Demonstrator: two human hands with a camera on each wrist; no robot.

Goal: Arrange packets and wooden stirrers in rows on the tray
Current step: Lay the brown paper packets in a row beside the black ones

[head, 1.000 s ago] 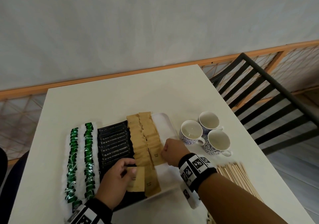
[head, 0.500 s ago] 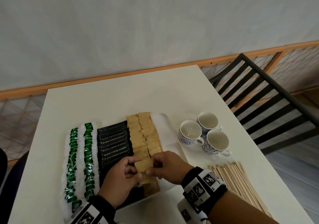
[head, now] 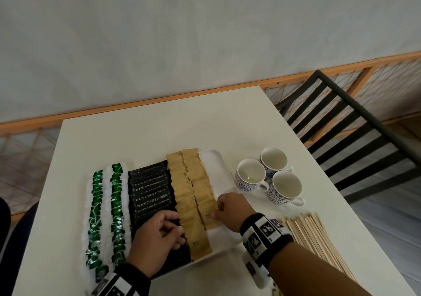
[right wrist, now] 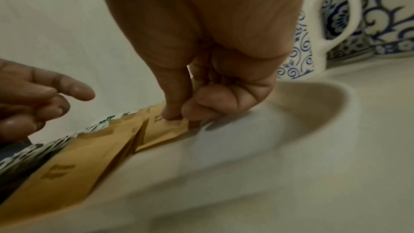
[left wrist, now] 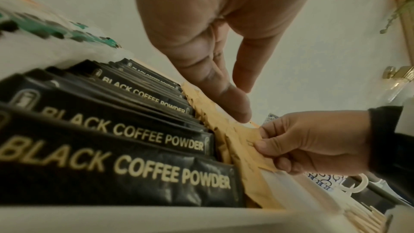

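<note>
A white tray (head: 216, 170) holds rows of green-and-white packets (head: 117, 204), black coffee packets (head: 151, 191) and two rows of brown packets (head: 184, 195). My right hand (head: 215, 211) pinches a brown packet (head: 209, 218) at the near end of the right brown row; thumb and forefinger press on it (right wrist: 172, 116). My left hand (head: 177, 229) hovers over the near black packets with loosely curled fingers (left wrist: 237, 105) and holds nothing. A bundle of wooden stirrers (head: 314, 238) lies on the table right of the tray, behind my right wrist.
Three blue-patterned cups (head: 250, 177) stand close to the tray's right rim. A bare white strip of tray runs right of the brown rows. The white table (head: 159, 131) ends at a wall; a black chair (head: 353, 124) stands at the right.
A second ago my left hand held a brown packet. It passed to my right hand, which now sets it at the near end of the right row. My left hand let go and drew back.
</note>
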